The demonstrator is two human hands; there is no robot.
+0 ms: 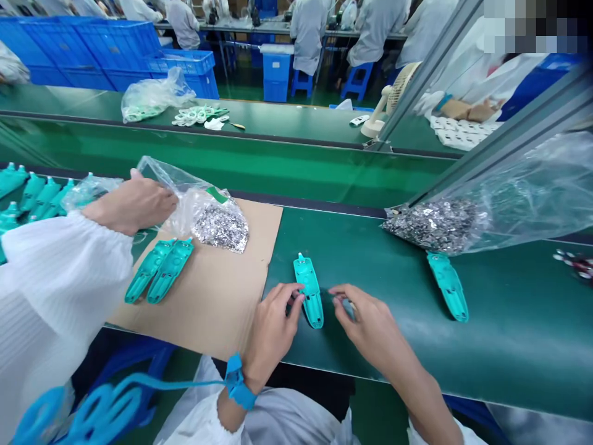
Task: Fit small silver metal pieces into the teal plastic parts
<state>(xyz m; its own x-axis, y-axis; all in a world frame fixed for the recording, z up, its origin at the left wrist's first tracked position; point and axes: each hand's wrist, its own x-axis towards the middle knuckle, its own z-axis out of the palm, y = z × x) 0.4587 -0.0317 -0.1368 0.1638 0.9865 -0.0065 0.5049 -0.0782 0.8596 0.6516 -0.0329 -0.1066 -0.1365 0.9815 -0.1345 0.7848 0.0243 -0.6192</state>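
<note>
the left hand [271,327] rests on the green tabletop [509,346] with its fingers [291,296] curled against the left edge of a teal plastic housing [309,290], touching it near the middle. the housing lies flat on the tabletop, narrow end pointing away from the person, just right of a brown cardboard sheet [222,303]. the right hand [370,327] sits just right of the housing, thumb and forefinger pressed together at the tips; whether something tiny is pinched between them cannot be told. a blue wrist strap [237,383] circles the left wrist.

on the cardboard sheet lies a clear plastic bag [204,204], its mouth open, holding a heap of small shiny metal pieces [221,227] bunched at its lower end. a co-worker's hand [134,204], coming out of a white sleeve [55,290], rests on that bag. two more teal housings [160,269] lie side by side on the cardboard just below the bag.

to the right a larger clear bag [532,191] lies on the tabletop, also filled with shiny metal pieces [435,225] gathered toward its left end. another teal housing [448,285] lies just below that end of the bag, touching it or nearly so. at the far left a row of teal housings [28,191] stands packed together. across the far tabletop another bag [152,96] holds pale green parts, and blue crates [92,52] stand beyond.
</note>
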